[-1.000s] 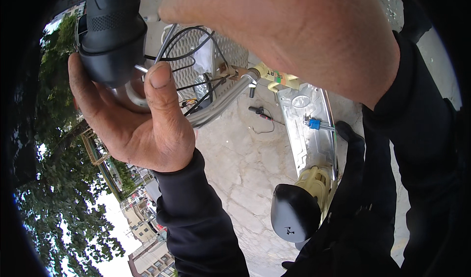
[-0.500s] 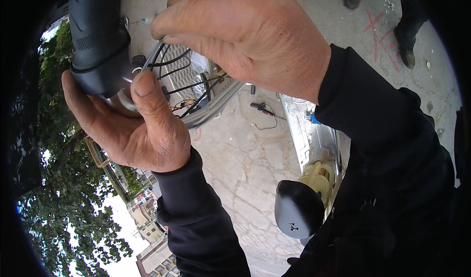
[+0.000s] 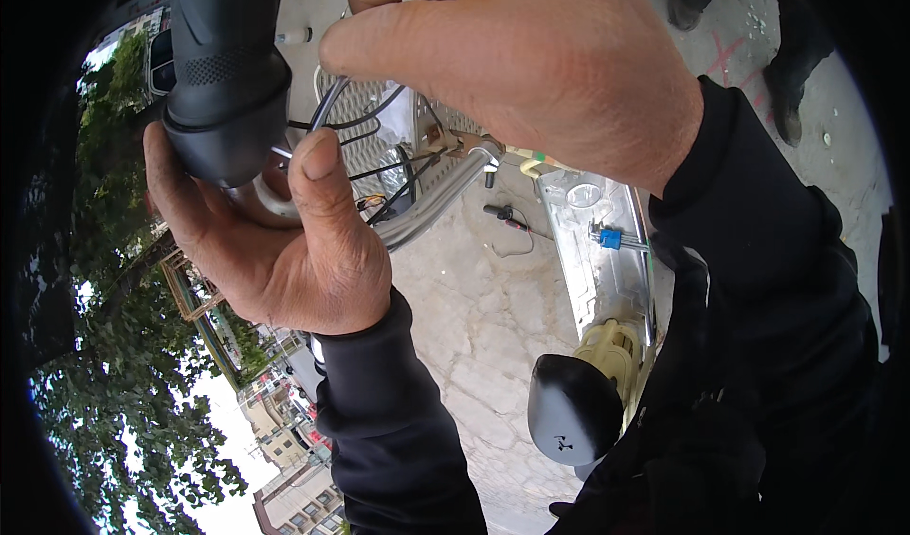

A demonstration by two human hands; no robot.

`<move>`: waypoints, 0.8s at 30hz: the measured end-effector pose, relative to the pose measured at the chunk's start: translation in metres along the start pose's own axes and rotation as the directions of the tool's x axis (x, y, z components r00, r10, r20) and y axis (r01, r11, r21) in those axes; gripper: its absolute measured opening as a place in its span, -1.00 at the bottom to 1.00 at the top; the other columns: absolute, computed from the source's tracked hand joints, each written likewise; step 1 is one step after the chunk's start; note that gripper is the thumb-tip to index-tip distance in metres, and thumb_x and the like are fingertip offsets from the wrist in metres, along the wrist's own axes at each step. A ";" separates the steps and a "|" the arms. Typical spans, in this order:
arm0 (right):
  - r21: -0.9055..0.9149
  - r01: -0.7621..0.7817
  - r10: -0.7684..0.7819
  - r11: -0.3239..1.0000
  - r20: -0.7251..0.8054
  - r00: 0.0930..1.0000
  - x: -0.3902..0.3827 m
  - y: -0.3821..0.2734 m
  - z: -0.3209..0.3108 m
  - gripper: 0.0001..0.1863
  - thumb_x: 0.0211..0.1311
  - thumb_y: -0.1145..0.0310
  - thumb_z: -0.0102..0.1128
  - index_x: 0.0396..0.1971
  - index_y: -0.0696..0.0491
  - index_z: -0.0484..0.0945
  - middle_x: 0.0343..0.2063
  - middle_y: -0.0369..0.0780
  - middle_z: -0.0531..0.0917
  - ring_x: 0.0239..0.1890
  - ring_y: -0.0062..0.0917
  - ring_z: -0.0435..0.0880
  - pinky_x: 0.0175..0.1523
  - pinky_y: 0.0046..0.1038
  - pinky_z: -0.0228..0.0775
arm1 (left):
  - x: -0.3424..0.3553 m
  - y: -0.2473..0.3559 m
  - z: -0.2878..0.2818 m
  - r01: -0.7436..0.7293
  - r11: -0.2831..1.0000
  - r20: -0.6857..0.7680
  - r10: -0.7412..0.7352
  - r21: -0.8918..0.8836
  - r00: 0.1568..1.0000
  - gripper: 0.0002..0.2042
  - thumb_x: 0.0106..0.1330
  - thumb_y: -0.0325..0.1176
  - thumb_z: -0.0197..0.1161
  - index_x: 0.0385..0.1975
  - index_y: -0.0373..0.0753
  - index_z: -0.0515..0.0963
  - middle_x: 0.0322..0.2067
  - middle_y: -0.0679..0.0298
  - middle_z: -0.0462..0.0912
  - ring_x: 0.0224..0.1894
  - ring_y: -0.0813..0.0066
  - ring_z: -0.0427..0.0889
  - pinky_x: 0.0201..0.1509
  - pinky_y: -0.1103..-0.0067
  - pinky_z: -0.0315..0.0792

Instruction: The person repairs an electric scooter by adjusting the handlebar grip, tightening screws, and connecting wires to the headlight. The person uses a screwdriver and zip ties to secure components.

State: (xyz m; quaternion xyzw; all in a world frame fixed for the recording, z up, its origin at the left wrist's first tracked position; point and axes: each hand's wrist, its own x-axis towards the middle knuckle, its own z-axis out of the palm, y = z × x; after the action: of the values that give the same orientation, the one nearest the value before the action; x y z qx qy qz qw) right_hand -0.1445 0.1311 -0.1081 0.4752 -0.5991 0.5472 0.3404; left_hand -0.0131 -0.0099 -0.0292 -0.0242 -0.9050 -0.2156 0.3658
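At the upper left a black rubber handlebar grip [image 3: 227, 71] ends in a smooth round collar. My left hand [image 3: 275, 241] curls its fingers from below around the silver handlebar [image 3: 270, 203] by the collar, thumb raised. My right hand [image 3: 531, 71] is closed above it, thumb and forefinger pinching a thin shiny metal rod, seemingly a hex key [image 3: 329, 104]. The rod slants down toward my left thumb, and a bright thin tip shows beside the collar. Its upper end is hidden by my fingers. Black cables [image 3: 379, 173] run behind both hands.
A wire basket [image 3: 355, 123] lies beyond the cables. On the right is a silver footboard [image 3: 583, 241] with a blue-held hex key set [image 3: 611, 239], and a black saddle-like part [image 3: 573, 407] below it. A small black wired part [image 3: 507, 217] rests on cracked concrete. Another person's shoes [image 3: 785, 108] stand upper right.
The grip and both hands have shifted a little right in view. My right hand appears larger and covers more of the rod's upper end. The blue-held key set is more visible.
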 end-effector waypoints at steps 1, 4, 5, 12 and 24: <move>0.032 -0.013 0.012 0.999 0.012 1.000 0.002 0.001 -0.001 -0.87 0.15 0.38 0.27 -0.30 0.03 0.58 -0.34 -0.22 0.52 -0.40 -0.33 0.59 -0.36 -0.34 0.46 | 0.000 -0.001 0.000 -0.014 0.999 -0.002 0.014 0.030 1.000 -0.29 0.44 -0.27 0.42 0.50 -0.24 0.20 0.18 0.02 0.61 0.18 0.33 0.65 0.21 0.50 0.61; 0.157 -0.050 0.043 0.986 0.047 0.998 0.004 0.005 0.003 -0.87 0.16 0.39 0.28 -0.29 0.01 0.59 -0.33 -0.23 0.53 -0.37 -0.31 0.61 -0.34 -0.34 0.48 | 0.001 -0.002 -0.001 -0.026 0.995 -0.001 0.026 0.092 1.000 -0.26 0.43 -0.24 0.44 0.51 -0.24 0.20 0.21 0.01 0.58 0.20 0.29 0.65 0.21 0.49 0.62; 0.181 -0.027 0.016 0.983 0.061 0.998 0.007 0.011 0.006 -0.88 0.16 0.41 0.28 -0.28 0.00 0.59 -0.33 -0.23 0.54 -0.35 -0.30 0.63 -0.33 -0.33 0.50 | 0.000 -0.002 -0.001 -0.014 0.996 -0.007 0.015 0.086 1.000 -0.25 0.43 -0.23 0.44 0.51 -0.25 0.19 0.22 0.00 0.57 0.21 0.29 0.65 0.22 0.49 0.61; 0.036 -0.036 0.034 0.999 0.034 0.999 0.006 0.007 -0.002 -0.64 -0.11 0.40 0.56 -0.22 0.05 0.72 -0.30 -0.28 0.67 -0.26 -0.40 0.67 -0.28 -0.41 0.52 | -0.006 0.001 -0.001 0.116 0.991 -0.037 -0.119 -0.064 0.992 -0.05 0.23 -0.23 0.62 0.55 -0.30 0.16 0.35 0.05 0.47 0.22 0.37 0.57 0.14 0.60 0.46; 0.028 -0.388 0.389 0.921 -0.029 0.921 -0.012 -0.050 0.030 -0.63 0.05 0.37 0.55 -0.12 0.17 0.74 -0.18 -0.19 0.78 -0.14 -0.34 0.73 -0.04 -0.34 0.61 | -0.008 0.003 -0.012 0.149 0.988 0.037 -0.150 0.031 0.988 -0.08 0.23 -0.23 0.60 0.53 -0.35 0.21 0.44 -0.06 0.40 0.38 0.15 0.49 0.24 0.49 0.50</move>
State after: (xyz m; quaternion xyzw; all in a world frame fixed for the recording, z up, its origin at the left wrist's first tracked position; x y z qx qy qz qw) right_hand -0.0906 0.1070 -0.1075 0.3411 -0.6698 0.6181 0.2302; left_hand 0.0014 -0.0108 -0.0255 0.0450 -0.9142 -0.2290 0.3312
